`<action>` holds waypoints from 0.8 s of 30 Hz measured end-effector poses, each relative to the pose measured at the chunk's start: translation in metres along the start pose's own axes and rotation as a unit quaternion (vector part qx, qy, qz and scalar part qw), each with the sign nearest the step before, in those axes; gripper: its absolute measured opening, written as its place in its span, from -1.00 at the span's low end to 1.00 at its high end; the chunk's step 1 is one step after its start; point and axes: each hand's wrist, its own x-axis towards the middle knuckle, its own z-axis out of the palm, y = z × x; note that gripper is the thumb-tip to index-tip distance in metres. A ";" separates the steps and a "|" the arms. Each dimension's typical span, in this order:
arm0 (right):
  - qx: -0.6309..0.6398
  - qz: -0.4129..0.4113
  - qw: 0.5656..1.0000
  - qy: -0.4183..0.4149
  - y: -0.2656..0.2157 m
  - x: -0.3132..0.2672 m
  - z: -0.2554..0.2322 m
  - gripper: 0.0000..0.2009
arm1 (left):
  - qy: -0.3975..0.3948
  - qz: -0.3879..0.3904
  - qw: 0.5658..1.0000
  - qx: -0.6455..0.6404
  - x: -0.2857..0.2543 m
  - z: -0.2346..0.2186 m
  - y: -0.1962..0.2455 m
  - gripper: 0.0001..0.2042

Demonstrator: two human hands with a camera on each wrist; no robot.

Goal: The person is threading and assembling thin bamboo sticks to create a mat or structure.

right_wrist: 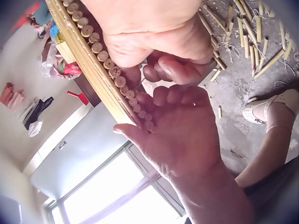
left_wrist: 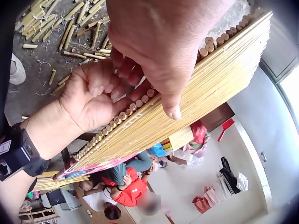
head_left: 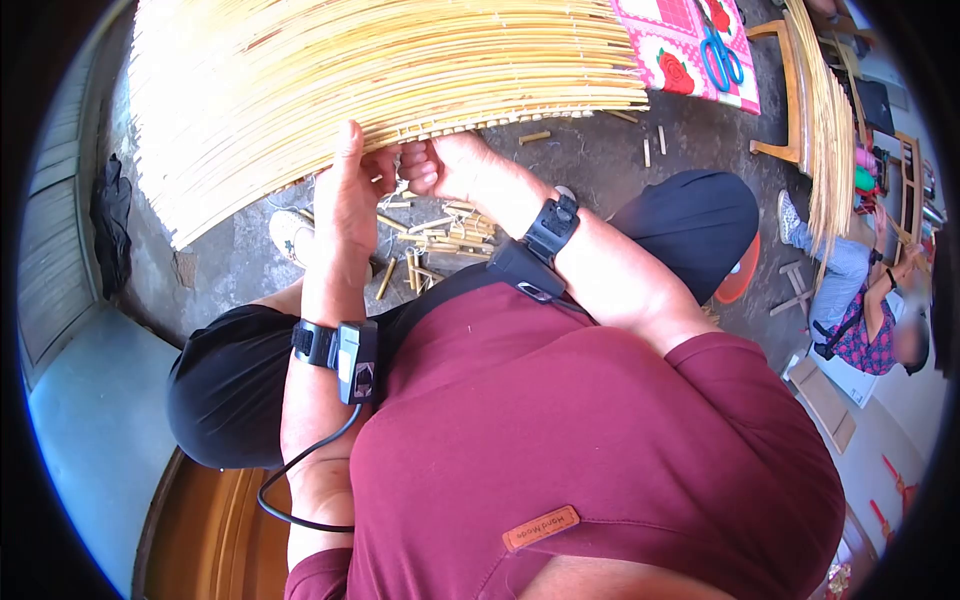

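A mat of thin yellow reed sticks (head_left: 400, 75) lies in front of the person, its near edge lined with round cut ends (left_wrist: 122, 115). My left hand (head_left: 345, 195) grips this edge, thumb on the mat's top face and fingers curled beneath. Just right of it, my right hand (head_left: 455, 165) is at the underside of the edge with its fingers curled in. A thin pale thread (right_wrist: 143, 81) shows at the right fingertips, between the two hands, and they seem to pinch it. The curled fingers partly hide it.
Short cut reed pieces (head_left: 450, 235) and thread scraps litter the floor below the mat. Blue-handled scissors (head_left: 722, 60) lie on a pink rose-patterned cloth (head_left: 665, 50) at the upper right. Another person (head_left: 865, 320) sits at the far right, near another reed bundle (head_left: 830, 130).
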 end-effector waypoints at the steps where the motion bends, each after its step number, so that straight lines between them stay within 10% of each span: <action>1: -0.015 -0.009 1.000 0.023 -0.001 0.002 0.000 -0.66 | -0.037 -0.033 0.999 0.006 0.000 -0.003 0.001 -0.47; 4: -0.070 -0.093 0.991 0.063 0.002 0.002 0.004 -0.72 | -0.125 -0.134 0.983 -0.011 -0.003 0.007 0.008 -0.49; 14: -0.299 -0.269 0.912 0.079 0.003 -0.010 0.005 -0.85 | -0.017 -0.061 0.995 -0.073 -0.006 0.030 -0.004 -0.61; 24: -0.418 -0.394 0.806 0.140 -0.036 -0.071 0.069 -0.73 | -0.077 -0.032 0.996 -0.030 -0.033 0.081 0.062 -0.33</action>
